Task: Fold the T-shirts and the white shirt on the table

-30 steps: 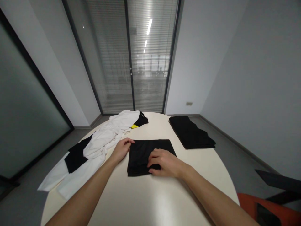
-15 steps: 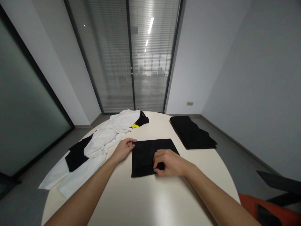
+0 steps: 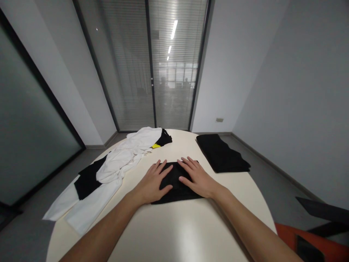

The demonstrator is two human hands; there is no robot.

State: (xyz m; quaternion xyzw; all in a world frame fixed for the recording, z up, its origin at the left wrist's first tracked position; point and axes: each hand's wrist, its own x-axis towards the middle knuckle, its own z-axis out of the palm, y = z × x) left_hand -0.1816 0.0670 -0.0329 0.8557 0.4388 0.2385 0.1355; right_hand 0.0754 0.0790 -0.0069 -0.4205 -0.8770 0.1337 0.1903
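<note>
A folded black garment [image 3: 177,189] lies flat on the table in front of me; its exact kind does not show. Spread over its left part is my left hand [image 3: 154,182], fingers apart and palm down. My right hand [image 3: 197,178] rests on the right part in the same way, also open. Between the two hands a strip of dark cloth shows, and the hands cover much of the rest.
On the round cream table [image 3: 152,233], a heap of white clothing [image 3: 122,156] with black pieces [image 3: 91,180] and a yellow bit [image 3: 156,146] lies left. Another folded black garment [image 3: 220,154] sits at the right edge. An orange chair [image 3: 289,236] stands lower right.
My right hand has uncurled from the cloth's near part and moved forward, now flat. My left hand has shifted from the far left corner onto the cloth.
</note>
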